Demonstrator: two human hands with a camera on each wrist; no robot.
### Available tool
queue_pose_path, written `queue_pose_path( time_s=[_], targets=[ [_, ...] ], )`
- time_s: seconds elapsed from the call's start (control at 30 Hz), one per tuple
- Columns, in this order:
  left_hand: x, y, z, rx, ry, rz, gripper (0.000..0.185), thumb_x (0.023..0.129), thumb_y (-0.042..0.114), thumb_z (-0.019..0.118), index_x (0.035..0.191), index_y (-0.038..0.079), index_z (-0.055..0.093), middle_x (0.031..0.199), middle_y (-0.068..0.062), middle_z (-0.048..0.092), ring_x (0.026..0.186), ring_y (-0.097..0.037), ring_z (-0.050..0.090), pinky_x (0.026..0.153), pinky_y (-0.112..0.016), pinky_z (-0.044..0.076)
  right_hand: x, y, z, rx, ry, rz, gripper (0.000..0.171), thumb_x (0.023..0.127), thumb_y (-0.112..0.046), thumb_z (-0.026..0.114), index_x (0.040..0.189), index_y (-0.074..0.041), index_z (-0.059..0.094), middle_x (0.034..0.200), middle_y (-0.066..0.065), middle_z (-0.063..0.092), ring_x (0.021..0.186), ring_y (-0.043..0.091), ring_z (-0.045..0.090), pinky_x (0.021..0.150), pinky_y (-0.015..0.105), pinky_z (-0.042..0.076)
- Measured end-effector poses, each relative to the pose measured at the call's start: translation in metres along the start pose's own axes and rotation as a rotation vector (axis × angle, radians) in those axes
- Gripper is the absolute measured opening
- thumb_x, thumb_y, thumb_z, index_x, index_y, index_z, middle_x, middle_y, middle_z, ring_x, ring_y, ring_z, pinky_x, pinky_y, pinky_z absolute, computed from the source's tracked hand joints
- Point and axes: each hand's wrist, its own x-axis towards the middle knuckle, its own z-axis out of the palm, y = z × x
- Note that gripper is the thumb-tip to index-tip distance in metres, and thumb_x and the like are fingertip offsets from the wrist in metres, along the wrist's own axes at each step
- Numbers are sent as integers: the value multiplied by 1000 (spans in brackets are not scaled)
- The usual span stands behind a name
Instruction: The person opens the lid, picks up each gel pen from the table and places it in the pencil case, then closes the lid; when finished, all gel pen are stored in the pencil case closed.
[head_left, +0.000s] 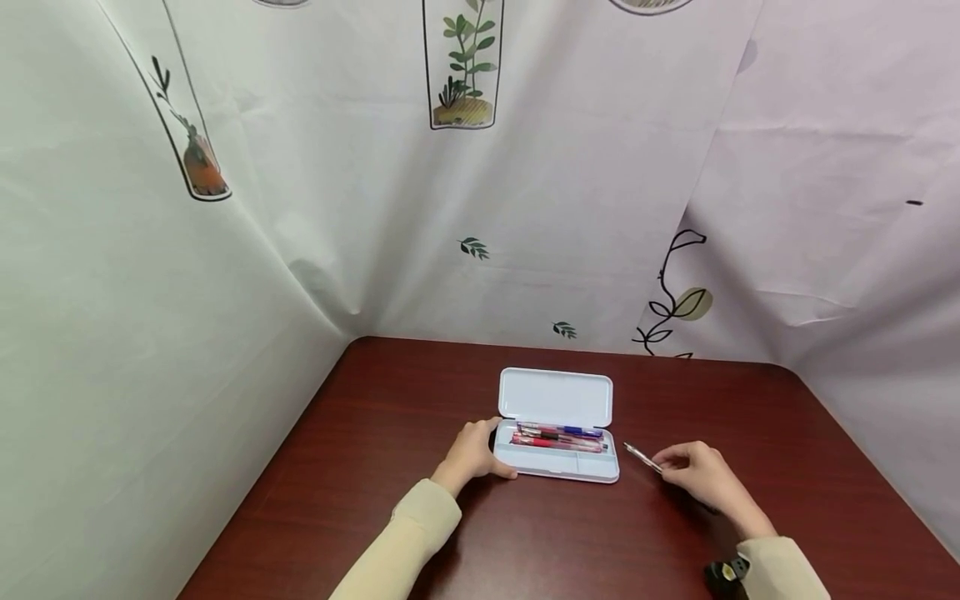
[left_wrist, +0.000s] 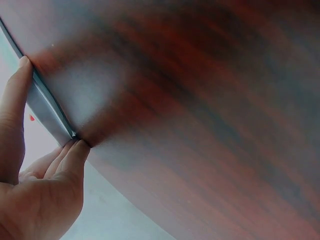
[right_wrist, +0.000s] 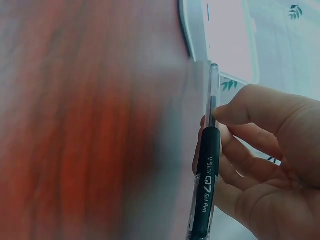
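A white pencil case lies on the table with its lid raised at the back. Several pens, red and blue among them, lie in its rear compartment. My left hand holds the case's left end, thumb at the front and fingers toward the back; the left wrist view shows its fingertips on the case's edge. To the right of the case, my right hand pinches a gel pen with a clear barrel and black printed label. The pen's end points toward the case, apart from it.
The dark red wooden table is bordered by pale patterned cloth at the back and sides. A small black object sits by my right sleeve, partly hidden.
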Motion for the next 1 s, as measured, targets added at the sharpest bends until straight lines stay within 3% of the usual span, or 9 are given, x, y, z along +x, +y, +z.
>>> queue_pose_path(
  time_s=[0.27, 1.0],
  targets=[
    [-1, -1, 1, -6, -1, -6, 89, 55, 28, 97, 130, 1, 59, 119, -17, 65, 106, -30, 60, 94, -43, 50, 13, -11, 5, 13, -6, 18, 12, 78, -3, 71, 89, -7, 75, 78, 0, 69, 69, 3, 56, 63, 21, 46],
    [-4, 0, -1, -11, 7, 0, 88, 55, 28, 97, 130, 0, 59, 119, -18, 65, 105, -30, 61, 93, -44, 50, 41, -53, 23, 41, -41, -47, 11, 81, -2, 71, 89, -5, 76, 82, 2, 69, 72, 12, 53, 61, 22, 46]
  ],
)
